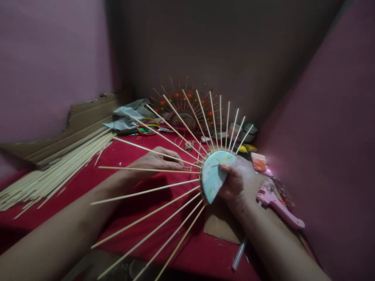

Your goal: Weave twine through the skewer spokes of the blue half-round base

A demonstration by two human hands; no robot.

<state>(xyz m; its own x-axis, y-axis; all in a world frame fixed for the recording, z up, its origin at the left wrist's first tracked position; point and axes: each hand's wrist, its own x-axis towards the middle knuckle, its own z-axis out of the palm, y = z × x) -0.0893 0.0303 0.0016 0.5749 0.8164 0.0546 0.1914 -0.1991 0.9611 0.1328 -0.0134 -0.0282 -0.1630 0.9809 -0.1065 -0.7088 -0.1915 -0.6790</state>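
Both hands work on one piece. Our right hand [237,181] is closed on the pale half-disc hub [215,175] of a stick fan frame, thumb across its face, holding it tilted up off the red-covered counter [187,249]. Our left hand [155,160] lies behind the spokes with fingers loosely curled near one bamboo skewer [146,169]; whether it pinches that skewer or only touches it, we cannot tell.

Geometry noted: the hub sits just right of centre, between the two hands, nearer the right. Skewers radiate from its curved edge leftward, upward and toward us, so the open fan faces the left hand. The flat edge of the hub faces the right palm. The left forearm passes under the lower spokes.

Surroundings:
- loose bundle of spare skewers [58,168] at far left, long axis running from near-left to far-centre, well apart from the hub;
- corrugated cardboard [88,113] behind that bundle;
- second, decorated fan [184,105] standing at the back, behind the spoke tips;
- red-handled scissors [146,128] and crumpled cloth [129,115] beyond the left hand;
- pink glue gun [278,205] just right of the right wrist, with a glue stick [238,255] below it;
- cardboard square [219,226] under the right wrist.

Nothing lies between the hands and the hub; the spokes themselves screen the left hand.
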